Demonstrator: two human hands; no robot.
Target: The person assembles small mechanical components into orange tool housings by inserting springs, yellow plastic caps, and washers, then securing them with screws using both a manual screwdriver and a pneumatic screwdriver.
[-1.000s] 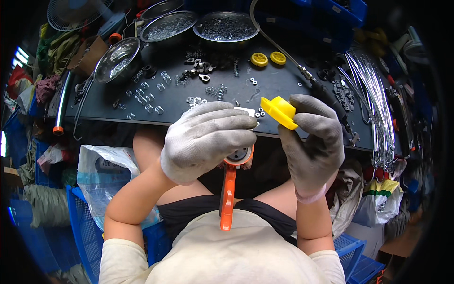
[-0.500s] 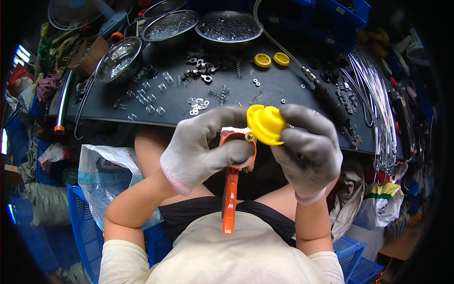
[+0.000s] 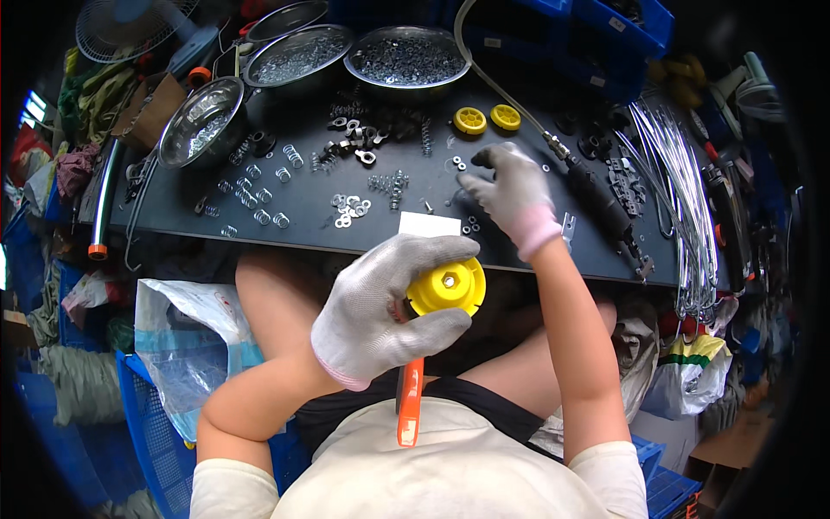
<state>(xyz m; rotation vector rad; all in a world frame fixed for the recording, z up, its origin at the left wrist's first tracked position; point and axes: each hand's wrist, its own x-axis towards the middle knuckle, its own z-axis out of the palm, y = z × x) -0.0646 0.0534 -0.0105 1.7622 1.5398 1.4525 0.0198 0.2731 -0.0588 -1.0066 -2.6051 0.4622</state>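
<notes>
My left hand (image 3: 380, 303), in a grey-coated glove, is closed round a yellow round cap (image 3: 448, 285) with a hexagonal centre and a bright metal end in it. Below the cap an orange handle (image 3: 410, 403) sticks out toward my lap; the part joining them is hidden by the hand. A white piece (image 3: 430, 225) shows just beyond my fingers. Over the table, my right hand (image 3: 512, 195) has its thumb and forefinger apart beside small washers (image 3: 459, 162). More small rings (image 3: 470, 227) and a small screw (image 3: 429, 208) lie nearer the edge.
Springs (image 3: 251, 195), flat metal rings (image 3: 350, 210) and dark clips lie across the black table (image 3: 320, 238). Two yellow wheels (image 3: 469, 120) sit further back, before steel bowls of small parts (image 3: 406, 82). An air-driven tool (image 3: 601, 195) and bent metal rods (image 3: 679, 225) are at right.
My right hand has let go of the yellow cap and moved forward over the table. The cap now sits on the orange-handled piece, facing up in my left hand.
</notes>
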